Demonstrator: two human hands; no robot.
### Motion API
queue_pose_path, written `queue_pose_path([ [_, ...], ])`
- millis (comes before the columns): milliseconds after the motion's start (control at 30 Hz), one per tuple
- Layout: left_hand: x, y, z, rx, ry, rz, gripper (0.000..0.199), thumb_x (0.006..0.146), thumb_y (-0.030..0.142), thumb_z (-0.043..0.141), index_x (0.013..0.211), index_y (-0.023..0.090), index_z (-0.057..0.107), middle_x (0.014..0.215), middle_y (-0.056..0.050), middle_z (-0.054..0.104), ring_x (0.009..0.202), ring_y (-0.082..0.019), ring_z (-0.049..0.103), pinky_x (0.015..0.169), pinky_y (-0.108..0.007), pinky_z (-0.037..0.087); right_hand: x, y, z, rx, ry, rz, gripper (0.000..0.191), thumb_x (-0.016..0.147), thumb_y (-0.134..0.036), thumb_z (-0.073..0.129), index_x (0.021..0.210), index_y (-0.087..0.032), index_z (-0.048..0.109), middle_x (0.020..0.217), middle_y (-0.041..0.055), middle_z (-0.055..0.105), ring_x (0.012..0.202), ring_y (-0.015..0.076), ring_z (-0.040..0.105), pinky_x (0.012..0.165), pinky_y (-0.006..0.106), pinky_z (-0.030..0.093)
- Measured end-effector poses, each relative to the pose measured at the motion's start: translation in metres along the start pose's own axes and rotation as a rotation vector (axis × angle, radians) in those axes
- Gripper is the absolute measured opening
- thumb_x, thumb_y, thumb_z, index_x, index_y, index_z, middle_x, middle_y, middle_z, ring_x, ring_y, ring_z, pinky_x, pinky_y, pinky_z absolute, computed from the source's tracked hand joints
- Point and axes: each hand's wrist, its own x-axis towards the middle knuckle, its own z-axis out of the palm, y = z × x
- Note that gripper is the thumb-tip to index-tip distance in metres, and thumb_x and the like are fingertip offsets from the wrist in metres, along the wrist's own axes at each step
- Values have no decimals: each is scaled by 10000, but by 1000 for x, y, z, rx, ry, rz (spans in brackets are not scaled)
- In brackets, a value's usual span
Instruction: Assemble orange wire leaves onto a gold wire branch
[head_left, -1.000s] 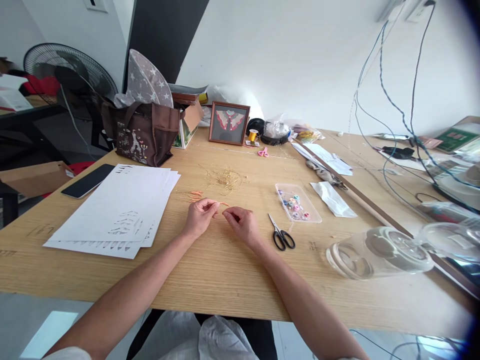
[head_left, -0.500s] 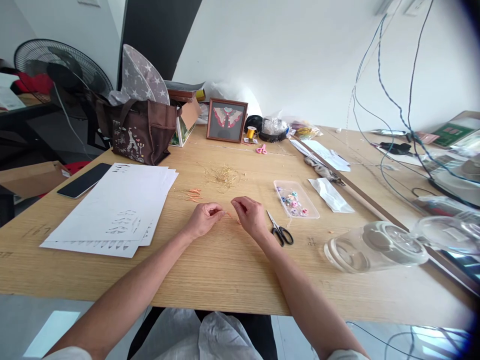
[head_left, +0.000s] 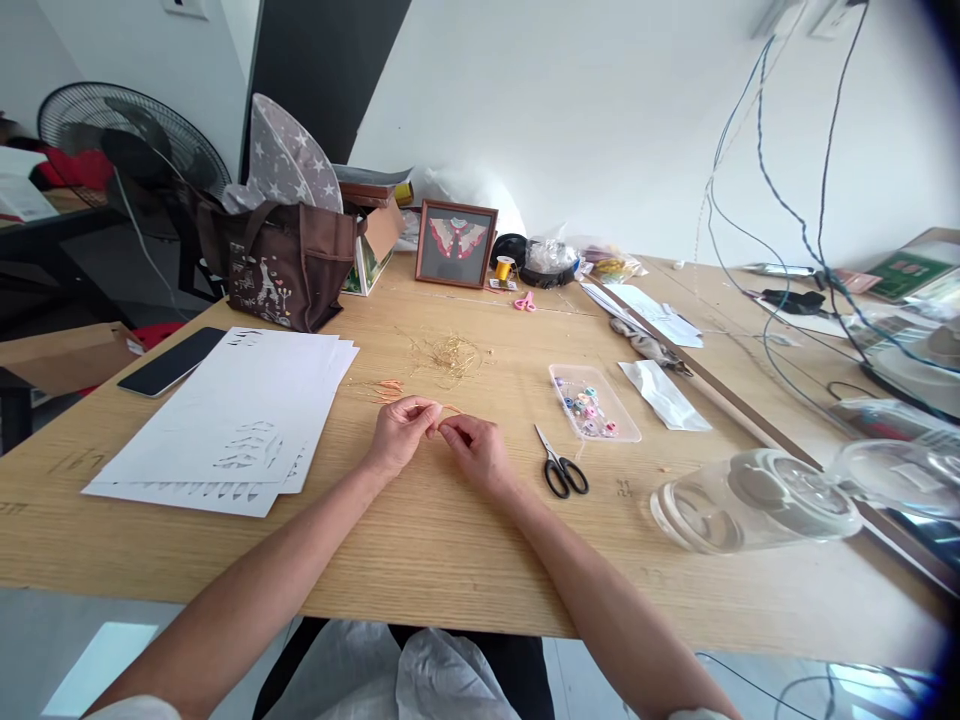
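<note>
Pale wooden table (head_left: 450,560) under both forearms. Left of the left hand (head_left: 401,435), a stack of white paper sheets (head_left: 225,420) with cut-out leaf shapes, a black smartphone (head_left: 171,360) beyond them. Ahead and to the left of that hand, a brown tote bag (head_left: 274,270). Far right of the right hand (head_left: 476,452), a clear jar (head_left: 754,500) lying on its side. Straight ahead of both hands, a framed picture (head_left: 456,243) of a winged shape. Just right of the right hand, black-handled scissors (head_left: 561,472), and ahead of those, a clear plastic tray (head_left: 592,405) of small coloured beads. Just ahead of the hands, a loose tangle of gold wire (head_left: 450,358); just ahead of the left hand, a few small orange pieces (head_left: 386,390). Both hands together, fingertips meeting on a thin orange strip (head_left: 450,408) pinched between them, the exact grip too small to make out.
</note>
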Motion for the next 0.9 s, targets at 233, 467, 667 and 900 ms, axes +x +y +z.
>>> queue_pose_path([
  [233,-2,-3,-3,311,30,97,238,772,339,546,655,138,597,538,23,521,512,-85,457,511,-192,368,-4,-2,1,-143,-18,-95,207,866,-210,446,793,-162,634,684,25,613,603,109,532,586,201,363],
  [467,-1,-5,-4,542,-93,222,203,806,286,516,730,146,642,650,-13,619,589,-107,527,555,-199,377,0,-2,-13,-291,55,-73,231,883,-252,425,829,-171,634,737,52,633,641,125,561,604,208,374],
  [667,-4,1,-2,403,-256,197,154,795,253,541,724,152,632,667,-11,617,620,-108,536,592,-202,402,7,11,-24,-123,145,-10,217,861,-253,451,778,-158,628,712,38,633,622,124,548,596,209,384],
  [900,-2,2,-1,141,-170,62,176,776,302,564,717,144,613,569,20,543,540,-92,490,565,-208,413,6,13,-12,73,42,97,266,846,-309,465,734,-138,637,635,8,583,553,100,471,518,194,336],
])
